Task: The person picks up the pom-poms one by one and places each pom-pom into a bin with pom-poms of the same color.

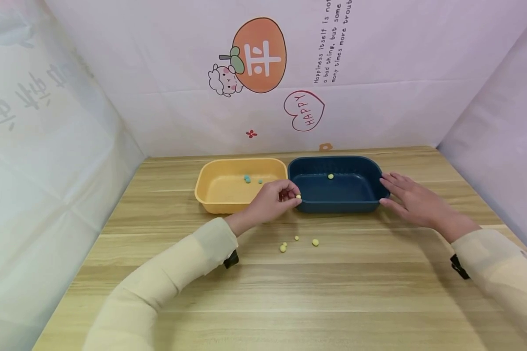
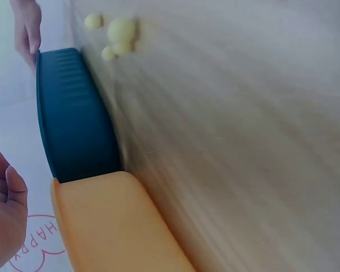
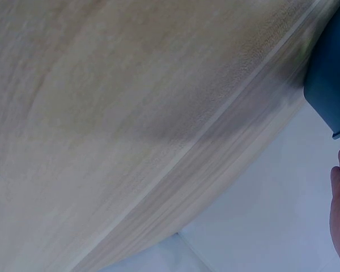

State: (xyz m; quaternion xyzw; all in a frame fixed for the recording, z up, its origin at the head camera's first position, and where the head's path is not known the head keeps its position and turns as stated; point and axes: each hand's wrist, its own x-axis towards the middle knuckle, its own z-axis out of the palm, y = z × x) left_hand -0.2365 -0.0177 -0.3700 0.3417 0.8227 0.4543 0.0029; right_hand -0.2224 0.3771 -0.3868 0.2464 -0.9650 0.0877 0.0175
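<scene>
Between thumb and fingertips, my left hand (image 1: 275,199) pinches a small yellow ball (image 1: 298,197) above the left front corner of the dark blue tray (image 1: 338,206). In the left wrist view the ball is hidden behind the curled fingers. My right hand (image 1: 415,199) touches the blue tray's right end with its fingers straight. One yellow ball (image 1: 331,176) lies inside the blue tray. Several more yellow balls, among them a larger one (image 1: 315,242), lie on the table in front of the trays. A few small blue balls (image 1: 248,180) are in the yellow tray (image 1: 219,204).
Both trays stand side by side on a wood-grain table (image 1: 263,302), near its back edge. A white printed cloth (image 1: 180,97) hangs behind, and white cloth also covers the left and right sides.
</scene>
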